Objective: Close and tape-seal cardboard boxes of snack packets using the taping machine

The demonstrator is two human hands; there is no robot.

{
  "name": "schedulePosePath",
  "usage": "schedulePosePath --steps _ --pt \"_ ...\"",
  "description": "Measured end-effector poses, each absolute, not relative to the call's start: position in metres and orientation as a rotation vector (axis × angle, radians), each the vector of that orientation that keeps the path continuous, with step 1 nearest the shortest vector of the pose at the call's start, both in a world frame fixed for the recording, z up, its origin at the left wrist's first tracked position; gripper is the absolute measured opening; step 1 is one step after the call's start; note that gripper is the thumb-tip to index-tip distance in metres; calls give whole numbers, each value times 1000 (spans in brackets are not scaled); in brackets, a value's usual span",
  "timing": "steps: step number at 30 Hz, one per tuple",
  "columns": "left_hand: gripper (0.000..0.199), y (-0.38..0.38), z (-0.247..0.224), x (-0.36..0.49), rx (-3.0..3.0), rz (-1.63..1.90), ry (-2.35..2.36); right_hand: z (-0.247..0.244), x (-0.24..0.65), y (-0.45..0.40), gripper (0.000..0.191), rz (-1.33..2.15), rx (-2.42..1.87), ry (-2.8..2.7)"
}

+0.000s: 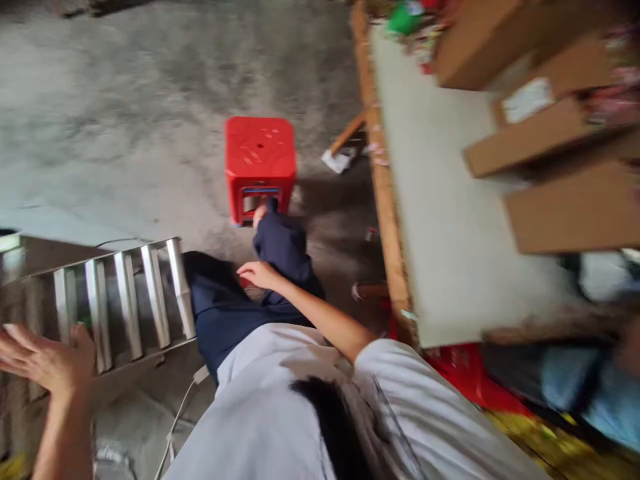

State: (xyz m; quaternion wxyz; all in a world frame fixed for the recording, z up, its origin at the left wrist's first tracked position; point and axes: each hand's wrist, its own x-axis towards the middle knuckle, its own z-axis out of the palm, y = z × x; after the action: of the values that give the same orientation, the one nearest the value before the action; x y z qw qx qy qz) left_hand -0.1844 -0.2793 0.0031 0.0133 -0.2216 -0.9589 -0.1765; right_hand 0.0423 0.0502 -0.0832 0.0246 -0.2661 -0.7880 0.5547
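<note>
Your left hand (55, 360) is empty, fingers spread, and overlaps the ladder (125, 303) at your left in this view; contact cannot be told. The spread looks more like balancing than gripping. Your right hand (259, 274) is in front of your trousers (225, 313), fingers loosely together, pinching nothing visible; probably relaxed. Stool (260, 150): ahead of you on the floor (165, 100), upright, seat up, presumably so it can bear weight; your foot (260, 217) is at its near side, touching or not unclear. Boxes (575, 213) rest on the table (440, 253) to your right, likely to keep their contents off the floor and within reach.
</note>
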Motion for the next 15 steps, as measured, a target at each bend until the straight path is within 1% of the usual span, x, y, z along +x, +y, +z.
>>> schedulePosePath --steps 1,3,5,8,15 --pt "93 -259 -19 -159 -728 -645 -2892 -83 42 56 15 1704 -829 -2441" --pt "88 -225 -55 -110 -843 -800 -2883 -83 45 63 14 1686 -833 -2453" --pt "84 -198 -74 -74 -946 -830 -2960 -83 51 63 14 1675 -824 -2467" --pt "82 -180 -79 -58 -968 -762 -3015 -82 58 60 14 1668 -785 -2483" --pt "80 -184 -74 -63 -985 -795 -3021 -72 78 56 12 1657 -707 -2437"
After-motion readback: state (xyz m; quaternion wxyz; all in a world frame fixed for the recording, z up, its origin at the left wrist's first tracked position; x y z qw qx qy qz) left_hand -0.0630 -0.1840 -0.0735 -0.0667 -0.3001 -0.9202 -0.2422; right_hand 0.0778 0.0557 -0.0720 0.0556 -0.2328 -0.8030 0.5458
